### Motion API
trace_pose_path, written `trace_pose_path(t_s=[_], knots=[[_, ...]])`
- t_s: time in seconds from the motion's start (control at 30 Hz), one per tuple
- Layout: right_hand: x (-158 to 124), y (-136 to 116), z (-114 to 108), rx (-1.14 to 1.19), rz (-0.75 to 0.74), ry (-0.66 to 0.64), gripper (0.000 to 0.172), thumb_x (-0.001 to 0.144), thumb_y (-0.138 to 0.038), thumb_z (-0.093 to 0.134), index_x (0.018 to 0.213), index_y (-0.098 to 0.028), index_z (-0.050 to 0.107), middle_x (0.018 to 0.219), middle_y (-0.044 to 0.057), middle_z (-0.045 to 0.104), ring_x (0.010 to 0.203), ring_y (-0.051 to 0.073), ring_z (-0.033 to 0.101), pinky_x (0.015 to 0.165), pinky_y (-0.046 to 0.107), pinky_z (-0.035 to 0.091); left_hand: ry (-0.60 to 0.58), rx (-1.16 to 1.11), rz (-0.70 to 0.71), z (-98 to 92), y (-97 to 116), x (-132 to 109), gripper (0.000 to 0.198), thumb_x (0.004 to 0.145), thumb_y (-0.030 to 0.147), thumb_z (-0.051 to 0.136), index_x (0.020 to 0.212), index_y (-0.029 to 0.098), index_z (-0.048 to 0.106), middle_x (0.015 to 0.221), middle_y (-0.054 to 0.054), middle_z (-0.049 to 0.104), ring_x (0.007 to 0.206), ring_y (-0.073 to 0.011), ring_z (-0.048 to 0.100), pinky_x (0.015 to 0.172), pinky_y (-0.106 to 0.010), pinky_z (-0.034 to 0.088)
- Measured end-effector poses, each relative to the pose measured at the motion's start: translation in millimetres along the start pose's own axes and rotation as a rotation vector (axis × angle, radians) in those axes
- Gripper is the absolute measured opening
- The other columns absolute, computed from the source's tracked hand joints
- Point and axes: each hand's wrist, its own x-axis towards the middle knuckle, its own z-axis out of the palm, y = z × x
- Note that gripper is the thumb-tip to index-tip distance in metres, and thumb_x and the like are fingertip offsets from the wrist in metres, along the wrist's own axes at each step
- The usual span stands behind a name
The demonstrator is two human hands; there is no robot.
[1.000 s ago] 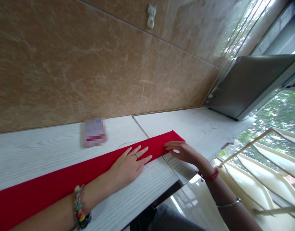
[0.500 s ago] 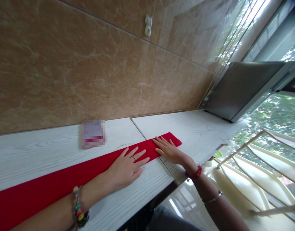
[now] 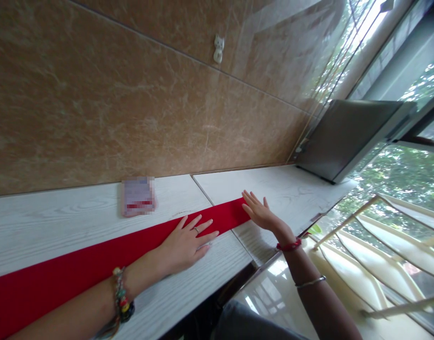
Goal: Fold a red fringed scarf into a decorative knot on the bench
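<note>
A long red strip of paper or cloth [image 3: 96,257] lies flat along the pale wood-grain table [image 3: 54,222], running from the lower left to the middle. My left hand [image 3: 188,238] rests on it, palm down, fingers spread, with a ring on one finger and a bead bracelet on the wrist. My right hand [image 3: 261,212] lies flat with fingers stretched over the strip's right end, covering it. A red cord and a thin bangle circle that wrist.
A small blurred card or packet [image 3: 139,196] lies on the table near the brown marble wall [image 3: 132,94]. A grey box-like appliance [image 3: 348,137] stands at the table's far right by the window. A white cat-shaped hook [image 3: 219,47] hangs on the wall. Slatted blinds [image 3: 390,245] are at lower right.
My right hand has slid rightward along the strip to its end and flattened out there. My left hand has stayed pressed in place.
</note>
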Motion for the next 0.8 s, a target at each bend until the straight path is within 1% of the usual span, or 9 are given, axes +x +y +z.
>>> trace_pose_path(t_s=[0.1,0.2,0.27,0.4,0.53,0.6,0.67,0.73,0.8], knots=[[8.7,-13.8,5.1,0.042,-0.194,-0.029,0.05,0.09,-0.039,0.019,0.137,-0.022,0.017,0.143,0.009,0.019,0.13,0.023,0.011,0.099,0.056,0.015,0.017,0.011,-0.016,1.0,0.9,-0.6,0.041,0.09,0.043,0.025,0.13,0.038,0.031,0.14,0.0,0.027,0.129,-0.0292,0.018,0.098,-0.058,0.008],[14.5,-4.0,16.6,-0.03,-0.251,-0.096,0.043,0.091,-0.031,0.022,0.132,-0.023,0.031,0.14,0.011,0.026,0.129,0.026,0.017,0.096,0.059,0.019,-0.001,0.027,-0.042,-1.5,3.6,-1.5,0.042,0.09,0.042,0.026,0.131,0.037,0.03,0.141,-0.001,0.025,0.129,-0.0309,0.016,0.098,-0.058,0.01],[15.6,11.5,23.1,-0.089,-0.192,-0.117,0.041,0.091,-0.027,0.022,0.128,-0.022,0.038,0.139,0.013,0.028,0.128,0.028,0.02,0.093,0.063,0.02,-0.019,0.035,-0.048,-3.3,5.1,-2.0,0.042,0.09,0.042,0.026,0.131,0.036,0.029,0.141,-0.002,0.024,0.129,-0.031,0.016,0.098,-0.058,0.011],[14.6,34.3,25.3,-0.08,-0.018,-0.121,0.042,0.091,-0.031,0.017,0.128,-0.022,0.036,0.141,0.013,0.023,0.128,0.03,0.02,0.089,0.067,0.019,-0.002,0.043,-0.029,-2.5,4.8,-3.0,0.041,0.09,0.041,0.025,0.131,0.036,0.029,0.141,-0.001,0.024,0.129,-0.0293,0.016,0.099,-0.056,0.01],[11.9,30.2,6.6,0.011,0.084,0.04,0.046,0.09,-0.033,0.02,0.132,-0.016,0.031,0.14,0.013,0.023,0.128,0.029,0.018,0.094,0.063,0.019,0.015,0.045,-0.026,-0.2,3.0,-4.1,0.042,0.09,0.041,0.023,0.131,0.035,0.029,0.141,-0.002,0.024,0.129,-0.0289,0.017,0.098,-0.056,0.011],[8.4,23.9,-8.0,0.083,0.013,0.125,0.047,0.089,-0.034,0.026,0.132,-0.016,0.033,0.137,0.012,0.031,0.126,0.025,0.026,0.099,0.053,0.025,0.021,0.041,-0.02,0.1,2.6,-4.4,0.042,0.09,0.041,0.022,0.131,0.035,0.029,0.141,-0.002,0.025,0.128,-0.029,0.018,0.098,-0.057,0.011],[2.7,18.5,-21.2,0.148,-0.167,0.133,0.043,0.086,-0.033,0.034,0.126,-0.018,0.043,0.129,0.009,0.045,0.119,0.022,0.04,0.099,0.042,0.033,0.033,0.038,-0.012,0.3,2.3,-4.2,0.042,0.09,0.041,0.023,0.131,0.035,0.03,0.14,-0.002,0.027,0.128,-0.0289,0.019,0.098,-0.056,0.011],[-4.0,15.2,-29.1,0.173,-0.326,0.068,0.036,0.084,-0.029,0.039,0.115,-0.02,0.054,0.117,0.006,0.057,0.108,0.019,0.051,0.095,0.036,0.039,0.043,0.036,-0.01,0.9,2.0,-3.7,0.041,0.09,0.041,0.023,0.13,0.035,0.031,0.14,-0.002,0.027,0.128,-0.0286,0.018,0.099,-0.056,0.01],[-10.2,14.1,-30.2,0.168,-0.41,-0.018,0.032,0.08,-0.022,0.043,0.108,-0.02,0.059,0.111,0.004,0.061,0.102,0.018,0.055,0.092,0.034,0.042,0.041,0.032,-0.014,1.8,1.5,-3.1,0.041,0.09,0.041,0.024,0.13,0.036,0.031,0.14,-0.002,0.027,0.128,-0.0287,0.018,0.099,-0.056,0.01]])
